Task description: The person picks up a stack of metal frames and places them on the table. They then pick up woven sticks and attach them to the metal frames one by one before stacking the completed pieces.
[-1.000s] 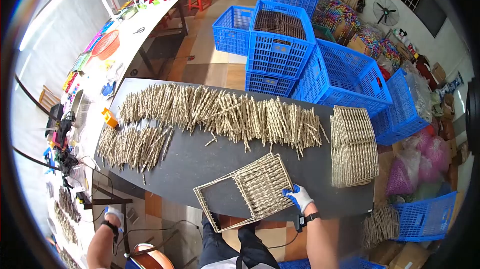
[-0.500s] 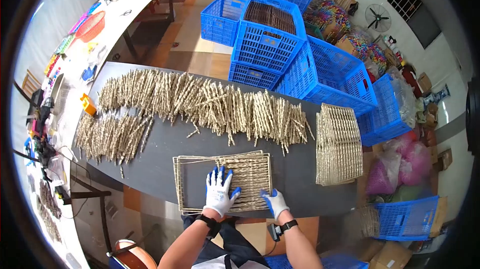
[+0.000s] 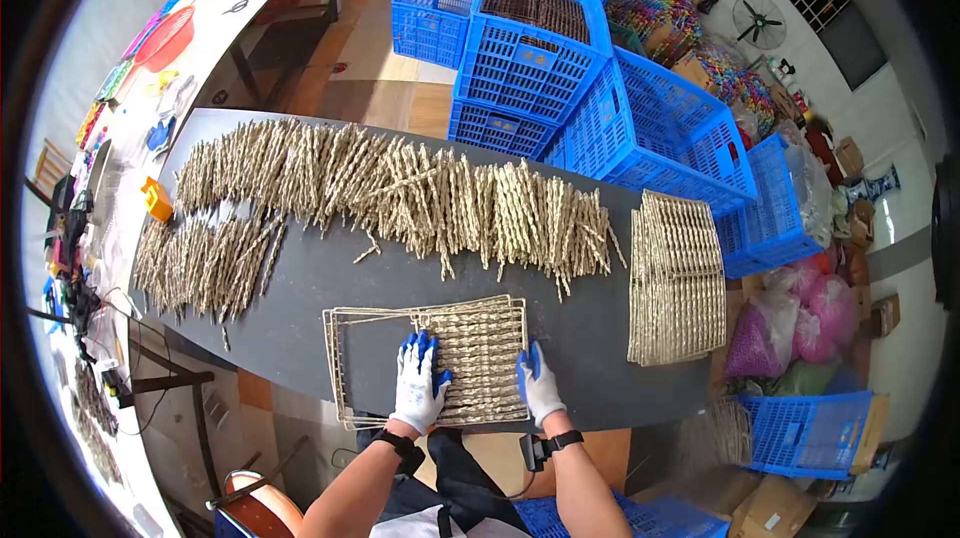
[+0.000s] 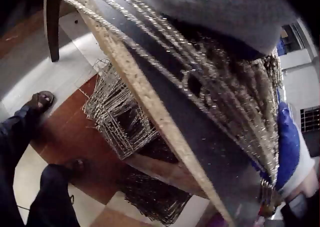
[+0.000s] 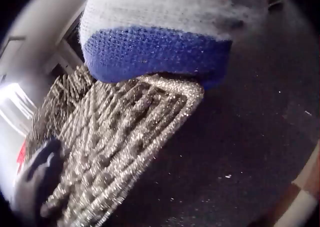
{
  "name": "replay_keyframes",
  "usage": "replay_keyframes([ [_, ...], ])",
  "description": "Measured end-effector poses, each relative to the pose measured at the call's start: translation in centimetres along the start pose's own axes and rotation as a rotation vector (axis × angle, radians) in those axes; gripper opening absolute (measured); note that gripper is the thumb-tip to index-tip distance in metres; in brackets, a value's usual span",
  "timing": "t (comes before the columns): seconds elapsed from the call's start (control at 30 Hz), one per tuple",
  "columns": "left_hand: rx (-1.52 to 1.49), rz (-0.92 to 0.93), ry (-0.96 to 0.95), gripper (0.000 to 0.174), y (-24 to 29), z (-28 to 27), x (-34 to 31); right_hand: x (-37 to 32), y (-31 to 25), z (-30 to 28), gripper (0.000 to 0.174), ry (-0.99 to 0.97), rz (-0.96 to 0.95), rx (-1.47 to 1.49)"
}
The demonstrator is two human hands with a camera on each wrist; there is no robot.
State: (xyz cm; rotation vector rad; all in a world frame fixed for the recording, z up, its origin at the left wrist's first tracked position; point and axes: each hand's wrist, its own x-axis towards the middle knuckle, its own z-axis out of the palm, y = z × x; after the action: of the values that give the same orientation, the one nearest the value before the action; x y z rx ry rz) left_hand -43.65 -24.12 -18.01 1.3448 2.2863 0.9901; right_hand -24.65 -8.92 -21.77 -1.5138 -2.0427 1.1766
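Note:
In the head view, a glittery beige rectangular frame [image 3: 484,368] lies at the table's near edge, its right half filled with twisted rods and its left part bare. The left hand [image 3: 418,387], in a white and blue glove, rests on it with straight fingers, where the rods begin. Against the frame's right side lies the right hand [image 3: 541,387], fingers extended. The right wrist view shows the blue glove [image 5: 155,54] touching the frame's corner [image 5: 187,89]. Part of the frame is hidden under the left hand.
Long rows of loose twisted rods [image 3: 380,178] lie across the table [image 3: 300,288]. A stack of filled frames [image 3: 677,278] sits at the right end. Blue crates [image 3: 535,63] stand behind the table; wire frames [image 4: 122,119] lie on the floor below.
The frame, earlier tilted in the right hand, now lies level on the table. The left hand has come from the far left onto it, and the right hand has loosened its hold.

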Motion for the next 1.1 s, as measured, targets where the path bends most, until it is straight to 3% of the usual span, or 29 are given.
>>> replay_keyframes([
  [0.07,-0.06,-0.085,0.057,0.067,1.0,0.2,0.4,-0.5,-4.4,-1.1,0.045,-0.106,0.059,-0.162],
  [0.13,-0.09,-0.195,0.159,0.064,2.2,0.9,1.0,-0.6,-4.3,-0.6,0.044,-0.095,0.068,-0.208],
  [0.23,0.069,-0.091,0.063,0.063,1.4,1.4,0.6,-0.7,-3.4,0.3,0.039,-0.021,0.042,-0.275],
  [0.3,0.08,-0.084,0.037,0.063,1.4,1.4,0.4,0.5,-5.9,0.5,0.036,-0.015,0.213,-0.187],
  [0.5,0.088,-0.076,0.019,0.062,1.4,1.1,0.7,4.6,-7.5,3.6,0.043,0.074,0.068,-0.206],
  [0.73,0.012,-0.231,0.208,0.062,1.9,2.5,1.0,-0.6,-6.2,-0.3,0.035,-0.07,0.086,-0.409],
  [0.97,0.096,-0.203,0.219,0.056,2.3,2.7,2.2,-3.3,-2.6,-0.1,0.038,0.056,0.042,-0.479],
  [1.07,0.138,-0.176,0.207,0.056,2.2,2.4,2.2,-0.5,-5.6,-1.5,0.037,-0.079,0.151,-0.421],
  [1.1,0.136,-0.179,0.209,0.056,2.2,2.4,2.1,0.2,-5.5,-2.0,0.043,-0.097,0.11,-0.464],
])
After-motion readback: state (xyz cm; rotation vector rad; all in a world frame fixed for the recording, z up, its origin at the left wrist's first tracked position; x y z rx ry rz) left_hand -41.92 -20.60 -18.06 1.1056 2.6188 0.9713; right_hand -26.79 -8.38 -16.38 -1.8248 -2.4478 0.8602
